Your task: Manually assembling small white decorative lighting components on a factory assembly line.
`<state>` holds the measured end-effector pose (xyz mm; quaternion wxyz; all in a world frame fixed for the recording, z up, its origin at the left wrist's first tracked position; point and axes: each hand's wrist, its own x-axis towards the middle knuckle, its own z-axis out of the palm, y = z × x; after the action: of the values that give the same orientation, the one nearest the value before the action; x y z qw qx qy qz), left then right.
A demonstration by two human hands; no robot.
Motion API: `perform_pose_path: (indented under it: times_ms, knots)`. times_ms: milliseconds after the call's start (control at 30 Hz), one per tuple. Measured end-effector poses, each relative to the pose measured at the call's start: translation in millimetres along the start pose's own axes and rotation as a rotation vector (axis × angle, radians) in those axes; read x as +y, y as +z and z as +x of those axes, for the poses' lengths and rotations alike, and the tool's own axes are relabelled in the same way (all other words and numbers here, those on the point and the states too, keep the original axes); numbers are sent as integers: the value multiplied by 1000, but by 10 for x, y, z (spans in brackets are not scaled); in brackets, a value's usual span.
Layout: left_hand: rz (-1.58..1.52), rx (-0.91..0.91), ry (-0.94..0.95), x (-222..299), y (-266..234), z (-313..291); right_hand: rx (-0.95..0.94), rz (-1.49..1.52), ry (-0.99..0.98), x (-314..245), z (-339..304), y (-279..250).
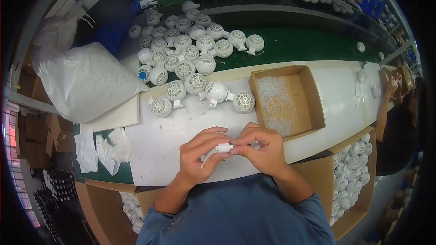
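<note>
Just in front of my chest, my left hand (195,155) grips a small white plastic part (223,147) between thumb and fingers. A thin white cord or strap (206,159) hangs from the part's left end. My right hand (265,152) is closed in a pinch at the part's right end, fingertips meeting there. A whitish bit shows between the right fingers, too small to name. Beyond my hands stand white ball-shaped units (195,83) with slotted grilles, each with a small stub. An open cardboard box (306,104) holding many tiny translucent pieces (274,97) sits next to my right hand.
A stuffed white plastic bag (88,81) rests at the left, with white gloves (120,145) nearer me. Cartons of white units (349,177) flank me on both sides. Another person's arm (385,104) reaches in at the far right. A dark conveyor (290,13) runs behind.
</note>
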<state>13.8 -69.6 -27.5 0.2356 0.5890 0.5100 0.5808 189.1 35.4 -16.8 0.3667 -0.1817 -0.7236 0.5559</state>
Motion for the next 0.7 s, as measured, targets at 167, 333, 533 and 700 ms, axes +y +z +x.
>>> perform_pose_path:
  times_ms: [167,333,533,700]
  knots:
    - [-45,-10,-50,-2,57,-36,71,161,60,50,-61,72]
    - [-209,-14,-250,42,57,-68,7,-132,-267,23,59,-62]
    - [-437,48,-562,176,165,-30,-59,-541,-571,-116,152,-178]
    - [-80,-10,-371,166,179,-37,-107,-595,-390,-147,103,-194]
